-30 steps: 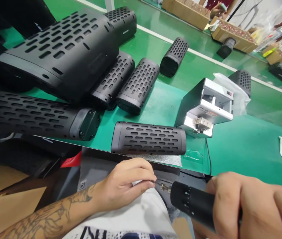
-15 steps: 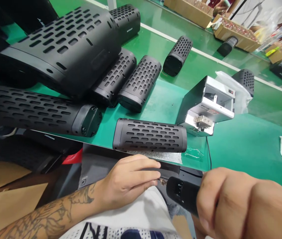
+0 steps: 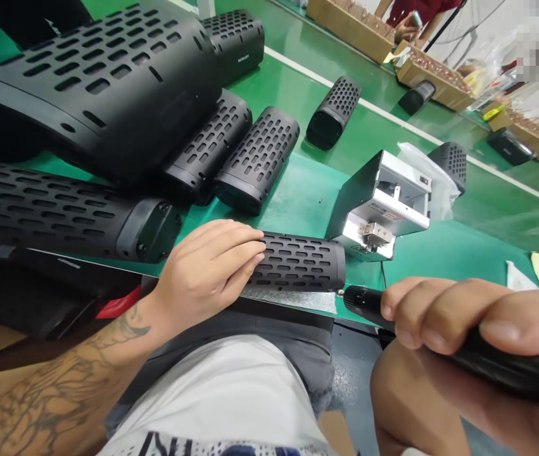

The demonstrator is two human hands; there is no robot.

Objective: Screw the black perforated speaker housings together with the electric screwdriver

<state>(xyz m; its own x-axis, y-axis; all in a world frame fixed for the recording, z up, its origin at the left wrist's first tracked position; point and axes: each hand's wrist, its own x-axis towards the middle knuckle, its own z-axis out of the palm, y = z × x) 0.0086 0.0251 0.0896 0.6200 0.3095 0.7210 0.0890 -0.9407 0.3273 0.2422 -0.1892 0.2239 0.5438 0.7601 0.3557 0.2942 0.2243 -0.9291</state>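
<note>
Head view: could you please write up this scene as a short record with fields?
Left: the left hand rests, fingers laid flat, on one end of the nearest slotted case.
Right: the right hand grips a black power screwdriver, its tip near the case's other end.
Surface: green table.
Nearby: silver box just behind the case; more slotted cases further back.

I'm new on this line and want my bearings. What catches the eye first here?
Black slotted shells crowd the green bench, the largest at upper left. At the near edge, the left hand lies on a small shell, while the right hand grips a screwdriver pointing toward it, below a silver box.
</note>
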